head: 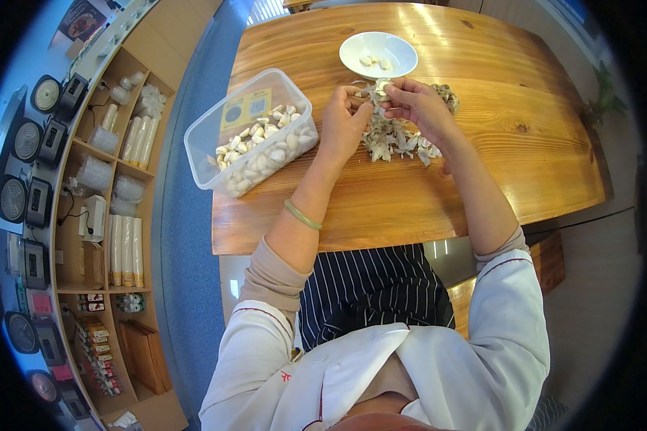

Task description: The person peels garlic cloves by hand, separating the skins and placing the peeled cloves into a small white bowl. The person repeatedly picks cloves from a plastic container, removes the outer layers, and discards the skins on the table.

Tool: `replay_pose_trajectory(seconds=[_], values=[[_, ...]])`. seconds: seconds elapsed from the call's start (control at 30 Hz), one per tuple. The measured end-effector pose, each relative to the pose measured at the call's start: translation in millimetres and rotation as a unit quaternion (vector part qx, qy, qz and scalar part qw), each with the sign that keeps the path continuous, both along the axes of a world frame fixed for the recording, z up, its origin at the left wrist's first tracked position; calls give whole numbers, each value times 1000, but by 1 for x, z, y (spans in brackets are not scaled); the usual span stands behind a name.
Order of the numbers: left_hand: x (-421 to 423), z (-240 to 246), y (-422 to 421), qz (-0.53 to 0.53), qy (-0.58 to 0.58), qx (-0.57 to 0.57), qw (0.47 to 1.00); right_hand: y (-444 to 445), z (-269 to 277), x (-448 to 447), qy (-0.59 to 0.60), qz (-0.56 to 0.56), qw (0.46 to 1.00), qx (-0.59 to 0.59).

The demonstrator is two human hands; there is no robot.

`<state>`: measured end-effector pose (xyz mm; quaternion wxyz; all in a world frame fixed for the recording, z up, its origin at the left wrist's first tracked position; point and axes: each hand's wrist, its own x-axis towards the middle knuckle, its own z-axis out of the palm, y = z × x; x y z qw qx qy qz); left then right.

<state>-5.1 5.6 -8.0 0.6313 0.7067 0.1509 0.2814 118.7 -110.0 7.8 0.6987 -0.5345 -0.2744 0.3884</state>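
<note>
Between my two hands is a partly peeled garlic bulb (pixel 381 89), its papery skin hanging loose. My right hand (pixel 418 103) grips it from the right with thumb and fingers. From the other side, the fingers of my left hand (pixel 348 116) pinch at its skin. Beneath them a heap of garlic skins (pixel 385 137) lies on the wooden table (pixel 496 145). Just beyond, a white bowl (pixel 350 51) contains a few peeled cloves (pixel 385 64). Left of my forearm stands a clear plastic container (pixel 202 156), part-filled with garlic cloves (pixel 253 134).
Behind my right hand is a brownish clump (pixel 446 98), partly hidden, perhaps garlic roots or bulbs. A shelf unit (pixel 135 188) with wrapped cups and packages runs along the left, past a strip of blue floor (pixel 188 215). A wooden bench (pixel 463 301) shows under the table's near edge.
</note>
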Motion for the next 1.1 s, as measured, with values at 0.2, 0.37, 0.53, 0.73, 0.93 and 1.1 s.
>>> replay_pose_trajectory(seconds=[0.2,0.37,0.53,0.73,0.93,1.1], values=[[1,3,-6,-12,13,29,999,0,2,-6,-37,-20,999,-21],[0,2,-8,20,-23,151,988,0,-1,-9,-6,4,1000,0],[0,0,-8,28,-43,125,991,1,-5,0,79,58,995,11],[-3,6,-6,-21,-32,-38,999,0,-5,-2,118,60,991,37],[-3,8,-9,0,10,69,998,-4,9,-9,-137,26,988,-70],[0,-3,0,48,-18,231,972,-5,10,-11,-131,58,988,-64]])
